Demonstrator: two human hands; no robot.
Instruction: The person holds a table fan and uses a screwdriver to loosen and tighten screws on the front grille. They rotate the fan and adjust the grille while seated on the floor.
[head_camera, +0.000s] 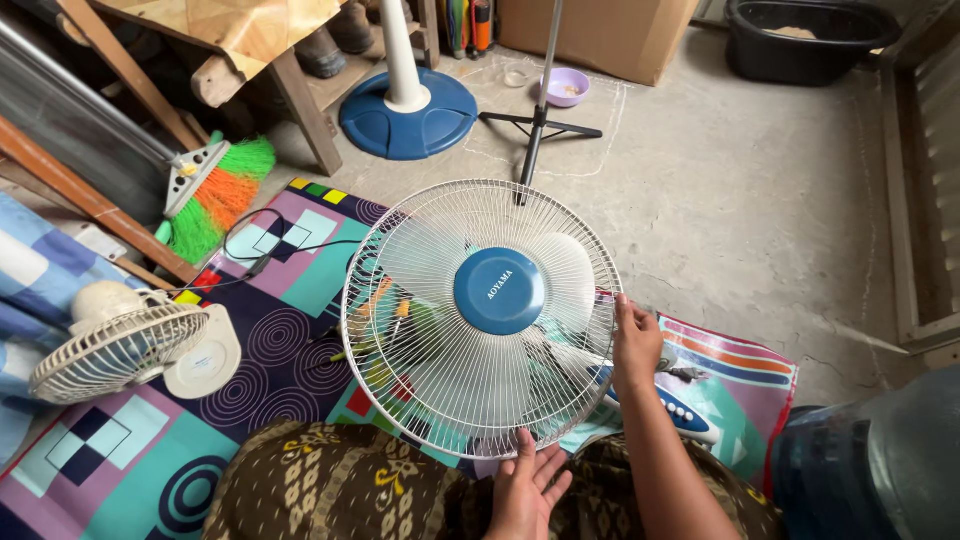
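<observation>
A round white wire fan grille (430, 380) with a blue centre cap (499, 291) stands tilted in front of me, over my lap and the patterned mat (290, 330). My right hand (636, 343) grips its right rim. At the bottom rim, my left hand (527, 490) holds on with the thumb in front and the fingers spread behind. Pale fan blades show through the wires. Part of the fan body, with a blue button panel (683, 411), lies under my right forearm.
Tools with orange and yellow handles (385, 300) lie behind the grille. A small white desk fan (120, 345) lies at left with a black cable (262, 248). Farther off: a blue fan base (408, 118), tripod (540, 125), broom (215, 195), purple bowl (565, 87). A water jug (880, 465) stands at right.
</observation>
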